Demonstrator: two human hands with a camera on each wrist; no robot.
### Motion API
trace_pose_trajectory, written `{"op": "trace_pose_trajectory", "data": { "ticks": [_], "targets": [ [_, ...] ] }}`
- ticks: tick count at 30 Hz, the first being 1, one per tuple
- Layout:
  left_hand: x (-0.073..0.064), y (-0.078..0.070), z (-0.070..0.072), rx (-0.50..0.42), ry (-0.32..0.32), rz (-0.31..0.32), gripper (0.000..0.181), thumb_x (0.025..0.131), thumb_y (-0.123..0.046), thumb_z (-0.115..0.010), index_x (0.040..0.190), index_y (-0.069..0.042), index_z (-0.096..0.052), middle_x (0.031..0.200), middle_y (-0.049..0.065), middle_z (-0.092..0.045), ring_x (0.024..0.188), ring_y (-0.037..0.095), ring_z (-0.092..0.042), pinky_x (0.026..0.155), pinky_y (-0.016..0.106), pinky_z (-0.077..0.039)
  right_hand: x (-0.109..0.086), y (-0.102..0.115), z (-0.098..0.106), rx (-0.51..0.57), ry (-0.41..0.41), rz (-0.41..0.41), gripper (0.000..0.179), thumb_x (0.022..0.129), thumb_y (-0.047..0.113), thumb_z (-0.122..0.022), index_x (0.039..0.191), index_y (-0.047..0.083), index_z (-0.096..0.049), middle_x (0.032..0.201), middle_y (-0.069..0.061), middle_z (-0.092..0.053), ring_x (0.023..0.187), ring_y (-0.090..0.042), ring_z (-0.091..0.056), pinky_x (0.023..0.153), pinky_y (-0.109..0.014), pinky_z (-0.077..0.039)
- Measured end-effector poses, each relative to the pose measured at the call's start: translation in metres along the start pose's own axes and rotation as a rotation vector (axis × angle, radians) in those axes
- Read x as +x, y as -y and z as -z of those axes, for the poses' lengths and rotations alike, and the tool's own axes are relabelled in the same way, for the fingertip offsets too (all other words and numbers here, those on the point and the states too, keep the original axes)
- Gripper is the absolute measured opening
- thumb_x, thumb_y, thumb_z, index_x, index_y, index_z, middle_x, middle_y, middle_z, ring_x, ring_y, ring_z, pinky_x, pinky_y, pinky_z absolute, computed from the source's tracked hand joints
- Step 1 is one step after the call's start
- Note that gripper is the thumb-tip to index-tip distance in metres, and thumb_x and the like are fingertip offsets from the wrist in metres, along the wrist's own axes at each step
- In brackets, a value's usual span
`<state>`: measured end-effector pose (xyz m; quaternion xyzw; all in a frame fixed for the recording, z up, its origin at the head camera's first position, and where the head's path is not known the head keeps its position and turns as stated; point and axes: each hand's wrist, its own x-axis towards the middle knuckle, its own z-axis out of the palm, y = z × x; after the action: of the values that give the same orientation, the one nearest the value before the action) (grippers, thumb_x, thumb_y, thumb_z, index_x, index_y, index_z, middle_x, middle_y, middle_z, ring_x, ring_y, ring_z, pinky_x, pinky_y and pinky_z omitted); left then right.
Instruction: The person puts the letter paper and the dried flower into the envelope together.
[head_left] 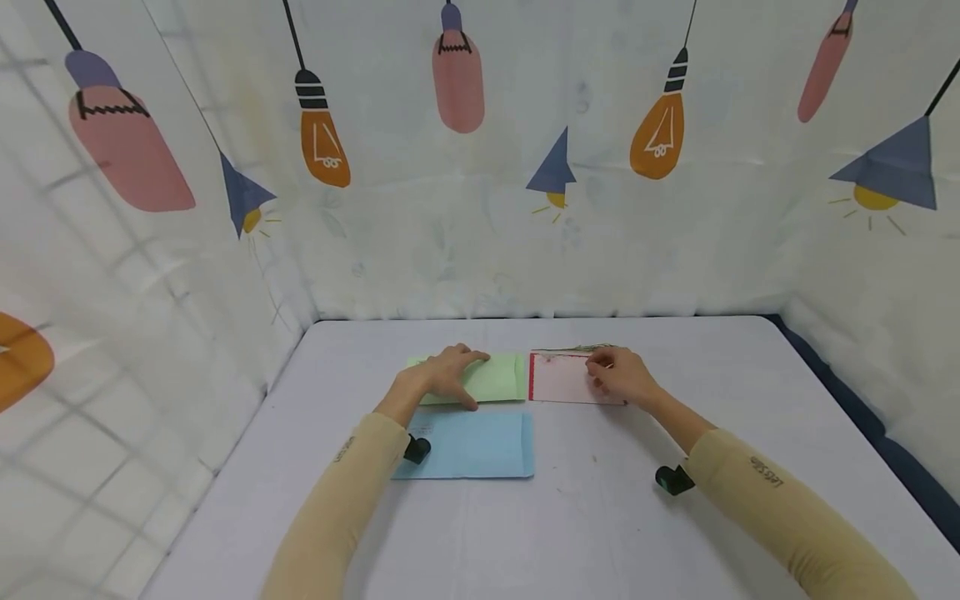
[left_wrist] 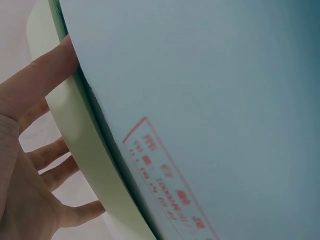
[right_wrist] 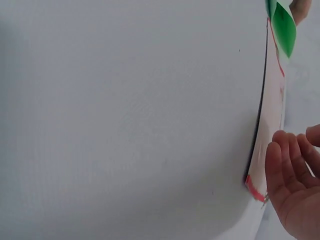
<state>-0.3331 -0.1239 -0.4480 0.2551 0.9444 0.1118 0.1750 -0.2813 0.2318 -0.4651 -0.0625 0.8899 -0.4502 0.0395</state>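
My left hand (head_left: pixel 450 373) spans a light green envelope (head_left: pixel 498 379), thumb at its near edge and fingers at its far edge. In the right wrist view the green envelope's mouth (right_wrist: pixel 285 32) bows apart. A blue envelope (head_left: pixel 472 446) lies just in front and fills much of the left wrist view, its printed red box (left_wrist: pixel 167 182) showing. My right hand (head_left: pixel 622 377), fingers bent, is over the right end of a flat pale pink piece with red edging (head_left: pixel 562 379), card or envelope. Whether its fingertips pinch anything is hidden.
Thin dry stems (head_left: pixel 577 348) lie along the far edge of the pink piece. A white cloth covers the table (head_left: pixel 600 517). Behind it hangs a lamp-patterned curtain (head_left: pixel 450 242). A dark camera (head_left: pixel 672 480) is on the right wrist.
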Motion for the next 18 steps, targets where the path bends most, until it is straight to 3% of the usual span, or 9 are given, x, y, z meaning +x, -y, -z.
{"op": "trace_pose_trajectory", "data": {
  "ticks": [9,18],
  "targets": [
    [-0.002,0.001,0.0,-0.003,-0.013,-0.014,0.092,0.08,-0.043,-0.087,0.158,-0.027,-0.041,0.155,0.012,-0.039,0.139,0.033,-0.037,0.108,0.064,-0.035,0.002,-0.013,0.012,-0.049,-0.064,-0.092,0.029,0.103,0.013,-0.058,0.124,-0.006,-0.061,0.108,-0.019,-0.066,0.083,-0.023,-0.065,0.069,-0.032,-0.053],
    [-0.003,0.001,0.0,-0.001,-0.015,-0.02,0.092,0.08,-0.042,-0.088,0.158,-0.026,-0.041,0.154,0.012,-0.039,0.139,0.033,-0.038,0.108,0.064,-0.035,0.007,-0.024,0.018,-0.159,-0.102,-0.098,0.031,0.099,0.014,-0.061,0.121,-0.007,-0.063,0.105,-0.019,-0.065,0.088,-0.028,-0.06,0.073,-0.035,-0.05]
  ]
}}
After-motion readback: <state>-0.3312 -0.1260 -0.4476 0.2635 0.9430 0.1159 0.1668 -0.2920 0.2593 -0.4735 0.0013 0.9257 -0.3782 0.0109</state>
